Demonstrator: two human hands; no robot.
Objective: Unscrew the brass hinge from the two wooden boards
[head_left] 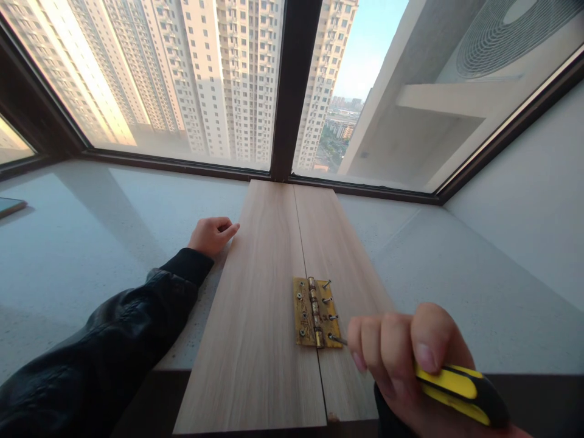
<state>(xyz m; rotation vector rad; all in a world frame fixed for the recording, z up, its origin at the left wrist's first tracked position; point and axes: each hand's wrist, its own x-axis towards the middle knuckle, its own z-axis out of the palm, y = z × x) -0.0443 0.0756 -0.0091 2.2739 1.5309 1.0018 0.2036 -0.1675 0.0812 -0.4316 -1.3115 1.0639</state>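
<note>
A yellow-and-black screwdriver point(451, 389) is gripped in my right hand point(406, 359). Its thin shaft points left to the lowest screw point(331, 336) on the right leaf of a worn brass hinge point(305, 310). Above that one, several screws point(327, 300) stick up out of the same leaf. On the left leaf, screw heads sit low. The hinge straddles the seam between the left wooden board point(260, 292) and the right wooden board point(333, 237). Loosely curled, my left hand point(212, 236) rests beside the left board, fingertips at its edge.
The boards lie side by side on a speckled pale sill point(128, 237), with their near ends past its front edge. Dark window frames point(292, 91) stand at the far end. A flat, thin object point(11, 207) lies at the far left.
</note>
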